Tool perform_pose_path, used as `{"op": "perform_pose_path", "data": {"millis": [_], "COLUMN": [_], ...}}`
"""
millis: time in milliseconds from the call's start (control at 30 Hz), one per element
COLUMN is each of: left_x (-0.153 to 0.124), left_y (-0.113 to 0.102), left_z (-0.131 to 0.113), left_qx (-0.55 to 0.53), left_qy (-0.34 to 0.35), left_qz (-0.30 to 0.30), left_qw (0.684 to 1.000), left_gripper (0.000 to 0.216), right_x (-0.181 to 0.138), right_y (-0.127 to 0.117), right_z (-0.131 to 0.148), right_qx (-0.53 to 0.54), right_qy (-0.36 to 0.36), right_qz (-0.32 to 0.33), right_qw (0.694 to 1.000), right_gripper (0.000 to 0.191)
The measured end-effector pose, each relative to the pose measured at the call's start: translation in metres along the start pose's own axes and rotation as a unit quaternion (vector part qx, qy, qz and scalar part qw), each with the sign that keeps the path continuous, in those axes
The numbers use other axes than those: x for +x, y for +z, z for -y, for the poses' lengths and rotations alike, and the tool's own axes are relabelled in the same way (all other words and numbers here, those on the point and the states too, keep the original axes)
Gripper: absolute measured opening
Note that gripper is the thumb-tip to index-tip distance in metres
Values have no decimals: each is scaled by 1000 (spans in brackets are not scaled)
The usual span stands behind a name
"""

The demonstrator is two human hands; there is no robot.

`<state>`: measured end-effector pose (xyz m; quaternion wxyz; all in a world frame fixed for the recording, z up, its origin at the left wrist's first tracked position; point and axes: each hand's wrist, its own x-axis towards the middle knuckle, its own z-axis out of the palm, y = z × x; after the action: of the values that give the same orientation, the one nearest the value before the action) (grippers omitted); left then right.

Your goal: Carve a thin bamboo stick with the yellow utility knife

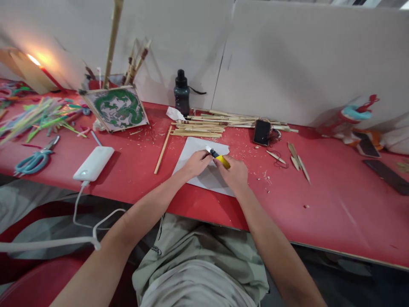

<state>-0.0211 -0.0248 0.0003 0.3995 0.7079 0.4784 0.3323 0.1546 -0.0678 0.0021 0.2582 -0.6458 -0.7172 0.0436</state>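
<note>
Speaker 1: State the grip condition.

Speaker 2: Right hand (238, 172) — closed around the yellow handle of a yellow-and-black tool (223, 161). Left hand (196, 164) — fingers drawn together beside the tool's dark front section; whether they grip anything cannot be told.

Speaker 1: Specify the tool's location.

Speaker 2: Between the 2 hands, over a white sheet (209, 180), pale tip directed forward and to the left. The sheet lies on the red surface (134, 179).

Speaker 1: List adjacent items.

Speaker 2: Behind the sheet, a bundle of thin sticks (198, 128) lies crosswise. To its left, 1 separate stick (163, 149) lies at a slant. To its right are scattered shavings (265, 177) and, farther right, pointed wood pieces (294, 154).

Speaker 1: Remaining items?

Speaker 2: A dark bottle (182, 97) stands upright behind the sticks. Toward the left edge: a white power bank (94, 164) with its cable connected, blue-handled scissors (32, 163) and a lit red candle (53, 78).
</note>
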Motion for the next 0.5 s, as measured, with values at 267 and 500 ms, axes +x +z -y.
{"op": "perform_pose_path", "data": {"millis": [267,500], "left_x": [-4,-3], "left_y": [-5,-4], "left_z": [2,2], "left_qx": [39,61], "left_qy": [14,47], "left_qz": [-3,10], "left_qw": [999,997], "left_gripper": [32,34], "right_x": [1,2], "right_y": [2,3], "right_z": [-1,-9], "right_qx": [-5,-11], "right_qy": [-5,-9], "right_qz": [-11,-32], "right_qw": [1000,999], "right_gripper": [66,71]}}
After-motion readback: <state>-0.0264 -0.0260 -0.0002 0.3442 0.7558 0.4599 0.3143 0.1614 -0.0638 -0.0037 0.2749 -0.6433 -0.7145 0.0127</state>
